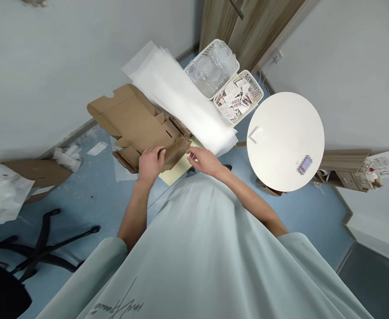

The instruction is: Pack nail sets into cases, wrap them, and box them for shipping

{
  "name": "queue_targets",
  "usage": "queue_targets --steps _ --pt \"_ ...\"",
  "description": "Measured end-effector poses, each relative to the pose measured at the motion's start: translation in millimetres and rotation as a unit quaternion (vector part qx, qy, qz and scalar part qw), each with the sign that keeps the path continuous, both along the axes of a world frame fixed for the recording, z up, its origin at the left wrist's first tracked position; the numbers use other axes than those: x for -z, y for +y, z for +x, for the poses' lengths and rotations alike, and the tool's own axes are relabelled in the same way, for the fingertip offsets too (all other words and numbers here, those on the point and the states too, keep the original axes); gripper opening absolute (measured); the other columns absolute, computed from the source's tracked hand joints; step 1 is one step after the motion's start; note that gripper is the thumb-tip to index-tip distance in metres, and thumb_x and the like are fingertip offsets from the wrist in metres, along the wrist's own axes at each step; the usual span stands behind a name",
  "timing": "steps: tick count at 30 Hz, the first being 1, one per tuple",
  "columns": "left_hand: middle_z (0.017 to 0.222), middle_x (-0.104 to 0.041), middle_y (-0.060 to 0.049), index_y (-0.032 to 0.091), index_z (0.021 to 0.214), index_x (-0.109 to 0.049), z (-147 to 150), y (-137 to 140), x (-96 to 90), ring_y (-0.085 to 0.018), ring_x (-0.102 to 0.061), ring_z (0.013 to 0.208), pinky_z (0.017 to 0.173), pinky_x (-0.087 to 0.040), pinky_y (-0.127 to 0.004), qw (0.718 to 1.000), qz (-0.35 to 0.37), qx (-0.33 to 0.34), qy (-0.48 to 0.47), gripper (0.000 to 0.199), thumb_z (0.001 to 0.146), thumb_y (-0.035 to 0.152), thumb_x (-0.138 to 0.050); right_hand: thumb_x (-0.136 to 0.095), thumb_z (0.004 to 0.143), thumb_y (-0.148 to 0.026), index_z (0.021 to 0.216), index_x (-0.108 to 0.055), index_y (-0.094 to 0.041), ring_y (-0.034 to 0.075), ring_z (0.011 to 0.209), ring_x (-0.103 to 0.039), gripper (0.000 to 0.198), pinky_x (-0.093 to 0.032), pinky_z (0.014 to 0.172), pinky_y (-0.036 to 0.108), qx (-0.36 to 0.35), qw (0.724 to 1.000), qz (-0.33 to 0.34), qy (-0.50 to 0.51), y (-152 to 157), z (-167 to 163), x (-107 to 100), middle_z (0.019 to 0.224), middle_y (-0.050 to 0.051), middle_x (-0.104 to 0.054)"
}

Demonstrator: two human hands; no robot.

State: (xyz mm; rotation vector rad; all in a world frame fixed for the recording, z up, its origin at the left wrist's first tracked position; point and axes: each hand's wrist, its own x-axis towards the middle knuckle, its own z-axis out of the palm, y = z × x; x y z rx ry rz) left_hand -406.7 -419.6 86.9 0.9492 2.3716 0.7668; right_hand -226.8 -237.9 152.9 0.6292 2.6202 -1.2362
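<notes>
A stack of flattened cardboard boxes (pixel 131 117) lies on the table in front of me, with a die-cut brown sheet on top. My left hand (pixel 150 165) is at the near edge of that stack, fingers bent over the cardboard and thumb alongside. My right hand (pixel 205 160) is just off the stack's right corner, fingers half bent with a gap between thumb and forefinger. Nothing shows in it, and whether its fingertips touch the cardboard I cannot tell. Beyond both hands, a pile of white sheets (pixel 181 97) lies slantwise beside the cardboard.
Behind the sheets stand a white basket of clear plastic packs (pixel 213 66) and a basket of small printed cards (pixel 237 98). A round white table (pixel 285 133) is at right, bearing a small white item and a blurred purple one. A chair base (pixel 43 250) stands on the floor at left.
</notes>
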Motion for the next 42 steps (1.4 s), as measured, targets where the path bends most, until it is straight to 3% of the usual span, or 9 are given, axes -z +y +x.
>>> queue_targets --steps 5,11,15,19,25,29,32,37,42 --pt "0.126 -0.081 -0.019 0.024 0.122 -0.08 2 11 0.5 -0.043 -0.071 0.126 0.117 -0.052 -0.059 1.0 -0.019 0.006 0.022 0.042 0.107 0.035 -0.042 -0.059 0.111 -0.023 0.165 -0.058 -0.025 0.033 0.116 -0.08 0.053 -0.062 0.096 0.041 -0.071 0.991 0.081 -0.074 -12 -31 18 0.132 0.013 -0.082" --pt "0.122 -0.081 -0.018 0.022 0.121 -0.082 7 17 -0.4 -0.041 -0.072 0.126 0.114 -0.055 -0.053 0.998 -0.037 0.006 0.047 0.037 0.1 0.027 -0.053 -0.053 0.11 -0.011 0.176 -0.047 -0.026 0.036 0.118 -0.082 0.068 -0.065 0.096 0.044 -0.118 0.964 0.146 -0.19 -15 -42 26 0.133 0.017 -0.083" --pt "0.12 -0.082 -0.016 0.02 0.121 -0.083 10 13 -8.6 -0.038 -0.075 0.119 0.108 -0.059 -0.049 0.997 -0.037 0.011 0.063 0.036 0.103 0.029 -0.053 -0.049 0.113 -0.017 0.184 -0.03 -0.029 0.036 0.128 -0.08 0.074 -0.066 0.1 0.046 -0.144 0.949 0.134 -0.246 -12 -38 22 0.142 0.017 -0.08" --pt "0.119 -0.083 -0.014 0.024 0.12 -0.085 11 8 -33.5 -0.035 -0.077 0.117 0.106 -0.061 -0.047 0.996 -0.006 -0.011 0.088 0.033 0.105 0.03 -0.057 -0.052 0.113 -0.019 0.185 -0.029 -0.029 0.035 0.134 -0.078 0.076 -0.064 0.104 0.044 -0.165 0.937 0.116 -0.284 -8 -39 20 0.146 0.018 -0.079" --pt "0.12 -0.088 -0.009 0.022 0.122 -0.089 4 13 -100.3 -0.026 -0.083 0.113 0.104 -0.065 -0.039 0.971 0.146 -0.094 0.166 0.033 0.108 0.034 -0.062 -0.053 0.116 -0.026 0.185 -0.031 -0.025 0.036 0.136 -0.076 0.073 -0.063 0.105 0.044 -0.162 0.954 0.093 -0.234 -2 -38 16 0.144 0.018 -0.081" --pt "0.122 -0.088 -0.007 0.022 0.123 -0.09 3 25 -139.7 -0.024 -0.084 0.114 0.107 -0.067 -0.042 0.933 0.248 -0.12 0.231 0.028 0.107 0.033 -0.07 -0.053 0.118 -0.029 0.185 -0.029 -0.023 0.029 0.123 -0.08 0.072 -0.061 0.108 0.04 -0.071 0.993 0.006 -0.096 14 -12 -3 0.138 0.011 -0.084" --pt "0.127 -0.087 -0.004 0.027 0.126 -0.089 10 43 -161.8 -0.025 -0.084 0.118 0.106 -0.069 -0.045 0.909 0.304 -0.08 0.274 0.024 0.107 0.032 -0.074 -0.057 0.118 -0.041 0.178 -0.045 -0.025 0.024 0.107 -0.082 0.063 -0.063 0.104 0.038 0.049 0.997 -0.059 0.023 40 24 -26 0.135 0.009 -0.085" --pt "0.133 -0.085 -0.002 0.033 0.13 -0.087 48 97 -179.6 -0.027 -0.082 0.127 0.11 -0.07 -0.05 0.882 0.371 0.05 0.286 0.026 0.11 0.025 -0.071 -0.062 0.11 -0.074 0.158 -0.066 -0.027 0.024 0.103 -0.082 0.068 -0.067 0.098 0.039 0.242 0.944 -0.095 0.205 92 101 -76 0.122 0.008 -0.084" --pt "0.144 -0.081 -0.003 0.038 0.141 -0.081 112 169 -162.8 -0.028 -0.074 0.144 0.121 -0.063 -0.052 0.888 0.34 0.225 0.215 0.034 0.116 0.026 -0.061 -0.068 0.103 -0.082 0.16 -0.063 -0.032 0.023 0.101 -0.081 0.076 -0.069 0.097 0.041 0.34 0.893 -0.081 0.283 141 183 -109 0.123 0.007 -0.082"
